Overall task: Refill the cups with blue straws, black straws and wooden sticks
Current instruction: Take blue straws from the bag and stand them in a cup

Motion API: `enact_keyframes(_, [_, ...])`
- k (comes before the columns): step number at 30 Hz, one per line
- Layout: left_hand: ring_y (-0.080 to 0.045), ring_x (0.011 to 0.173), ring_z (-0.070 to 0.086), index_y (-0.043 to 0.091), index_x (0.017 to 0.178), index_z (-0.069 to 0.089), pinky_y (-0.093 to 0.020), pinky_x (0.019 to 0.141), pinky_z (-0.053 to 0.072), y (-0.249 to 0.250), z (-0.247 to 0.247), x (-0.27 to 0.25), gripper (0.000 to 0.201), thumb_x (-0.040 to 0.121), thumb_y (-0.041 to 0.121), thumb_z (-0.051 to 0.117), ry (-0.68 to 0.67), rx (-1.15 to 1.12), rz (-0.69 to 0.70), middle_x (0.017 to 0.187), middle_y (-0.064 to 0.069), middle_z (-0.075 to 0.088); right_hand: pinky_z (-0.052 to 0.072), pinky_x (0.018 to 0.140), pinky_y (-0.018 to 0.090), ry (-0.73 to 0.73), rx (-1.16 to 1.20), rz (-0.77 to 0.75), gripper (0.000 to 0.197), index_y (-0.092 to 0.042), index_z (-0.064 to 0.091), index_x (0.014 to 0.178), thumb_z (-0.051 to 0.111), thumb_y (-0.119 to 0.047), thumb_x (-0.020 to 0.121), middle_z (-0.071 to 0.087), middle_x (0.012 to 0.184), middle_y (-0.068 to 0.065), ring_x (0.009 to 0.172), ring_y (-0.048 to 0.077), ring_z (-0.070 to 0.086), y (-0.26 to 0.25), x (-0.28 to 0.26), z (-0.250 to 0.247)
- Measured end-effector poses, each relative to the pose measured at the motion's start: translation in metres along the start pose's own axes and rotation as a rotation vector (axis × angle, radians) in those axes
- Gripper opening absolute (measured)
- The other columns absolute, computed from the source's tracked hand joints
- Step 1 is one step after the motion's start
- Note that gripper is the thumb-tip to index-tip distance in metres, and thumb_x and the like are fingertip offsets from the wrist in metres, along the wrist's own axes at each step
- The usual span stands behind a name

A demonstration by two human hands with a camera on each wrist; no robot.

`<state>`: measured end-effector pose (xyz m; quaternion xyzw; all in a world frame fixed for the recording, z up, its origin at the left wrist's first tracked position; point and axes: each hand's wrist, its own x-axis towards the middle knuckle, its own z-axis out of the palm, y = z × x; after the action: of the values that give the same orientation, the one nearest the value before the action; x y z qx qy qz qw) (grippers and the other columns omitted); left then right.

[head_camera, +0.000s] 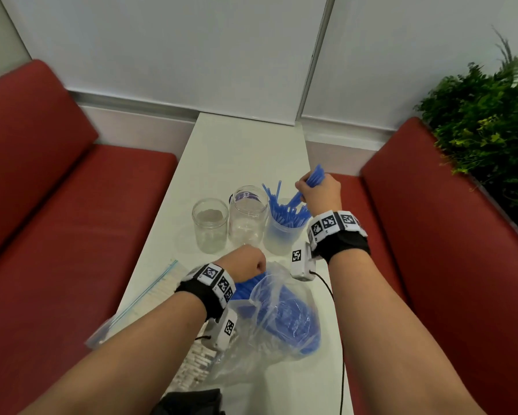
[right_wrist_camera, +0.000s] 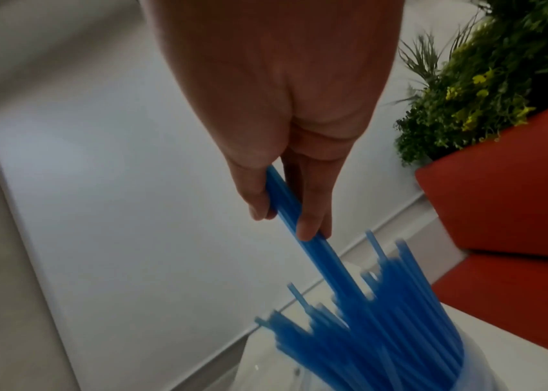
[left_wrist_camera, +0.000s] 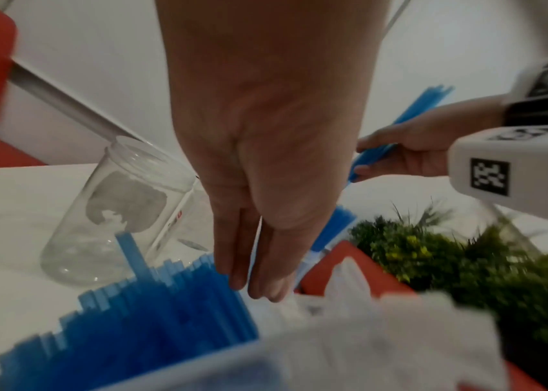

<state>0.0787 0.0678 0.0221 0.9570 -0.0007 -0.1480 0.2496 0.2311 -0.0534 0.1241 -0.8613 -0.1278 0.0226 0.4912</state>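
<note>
Three cups stand in a row on the white table [head_camera: 236, 151]: a clear jar [head_camera: 210, 226], a taller clear jar [head_camera: 247, 217], and a frosted cup [head_camera: 281, 239] packed with blue straws [right_wrist_camera: 383, 330]. My right hand [head_camera: 314, 188] grips a small bunch of blue straws [right_wrist_camera: 313, 251] at a slant, their lower ends among those in the cup. My left hand [head_camera: 247, 262] hovers over a clear plastic bag [head_camera: 281, 310] of blue straws [left_wrist_camera: 165, 317]. Its fingers [left_wrist_camera: 259, 285] point straight down at the straw ends; the thumb is hidden.
A zip bag [head_camera: 138, 301] lies flat at the table's left edge. A packet of white-wrapped pieces [head_camera: 195, 363] lies under my left wrist, and a black object [head_camera: 192, 402] at the near edge. Red benches [head_camera: 57, 205] flank the table; a plant [head_camera: 485, 121] stands right.
</note>
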Motion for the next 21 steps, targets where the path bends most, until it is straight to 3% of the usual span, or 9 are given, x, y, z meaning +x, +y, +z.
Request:
enact_keyframes(3, [-0.027,0.094,0.063,0.009,0.101,0.069,-0.031,0.072,0.045,0.006,0.013,0.000,0.020,0.089,0.019,0.057,-0.188,0.210,0.041,0.103,-0.009,0.067,0.060,0.079,0.052,-0.124,-0.118,0.069,0.011,0.000,0.069,0.078,0.070,-0.007,0.087,0.071,0.082,0.020,0.078,0.034,0.070,0.014,0.004,0.014])
enact_keyframes(6, [-0.031,0.113,0.056,0.008,0.120,0.060,-0.042,0.091,0.047,0.006,0.029,0.000,0.036,0.091,0.030,0.057,-0.250,0.380,0.029,0.122,-0.011,0.059,0.059,0.080,0.054,-0.241,-0.203,0.098,0.014,0.004,0.073,0.090,0.071,-0.010,0.087,0.073,0.090,0.020,0.088,0.036,0.071,0.024,0.007,0.023])
enact_keyframes(8, [-0.030,0.116,0.055,0.008,0.124,0.057,-0.042,0.098,0.044,0.004,0.034,-0.001,0.036,0.095,0.029,0.054,-0.250,0.398,0.028,0.126,-0.011,0.059,0.060,0.081,0.049,-0.275,-0.238,0.101,0.016,0.003,0.071,0.094,0.072,-0.012,0.087,0.073,0.093,0.017,0.091,0.035,0.070,0.026,0.008,0.025])
enact_keyframes(11, [-0.029,0.097,0.065,0.006,0.104,0.066,-0.038,0.081,0.052,0.005,0.028,0.000,0.024,0.095,0.020,0.049,-0.253,0.361,0.015,0.107,-0.011,0.068,0.055,0.078,0.037,-0.176,-0.268,0.024,0.027,-0.015,0.068,0.111,0.074,-0.021,0.086,0.068,0.102,0.005,0.091,0.026,0.066,0.027,0.008,0.024])
enact_keyframes(13, [-0.030,0.092,0.067,0.004,0.098,0.067,-0.038,0.077,0.054,0.007,0.022,0.001,0.024,0.094,0.017,0.048,-0.269,0.354,0.004,0.101,-0.011,0.069,0.049,0.089,0.038,-0.035,-0.318,-0.136,0.037,-0.026,0.063,0.123,0.072,-0.024,0.087,0.068,0.113,0.000,0.100,0.020,0.063,0.027,0.006,0.023])
enact_keyframes(15, [-0.032,0.094,0.066,0.003,0.100,0.066,-0.040,0.080,0.054,0.008,0.018,0.004,0.023,0.095,0.016,0.047,-0.275,0.381,0.008,0.104,-0.012,0.068,0.036,0.098,0.036,0.079,-0.372,-0.321,0.040,-0.027,0.060,0.130,0.067,-0.020,0.091,0.067,0.122,-0.002,0.114,0.019,0.060,0.026,0.002,0.026])
enact_keyframes(17, [-0.033,0.099,0.065,0.005,0.103,0.064,-0.041,0.084,0.052,0.011,0.013,0.006,0.024,0.096,0.018,0.046,-0.295,0.410,-0.003,0.109,-0.012,0.067,0.024,0.110,0.038,0.036,-0.465,-0.398,0.038,-0.026,0.057,0.137,0.058,-0.024,0.099,0.059,0.138,-0.003,0.135,0.020,0.047,0.029,0.000,0.033])
enact_keyframes(19, [-0.032,0.102,0.064,0.009,0.102,0.062,-0.038,0.082,0.048,0.014,0.011,0.009,0.023,0.098,0.023,0.044,-0.320,0.441,-0.026,0.113,-0.010,0.066,0.005,0.122,0.049,-0.193,-0.677,-0.329,0.045,-0.027,0.045,0.149,0.043,-0.041,0.106,0.041,0.156,-0.001,0.152,0.023,0.020,0.039,-0.006,0.041])
enact_keyframes(21, [-0.029,0.104,0.062,0.013,0.104,0.062,-0.034,0.078,0.041,0.016,0.010,0.011,0.023,0.098,0.026,0.044,-0.323,0.481,-0.033,0.115,-0.007,0.066,-0.006,0.122,0.057,-0.374,-0.804,-0.236,0.059,-0.028,0.028,0.158,0.035,-0.053,0.105,0.023,0.166,0.003,0.156,0.029,0.000,0.051,-0.010,0.044])
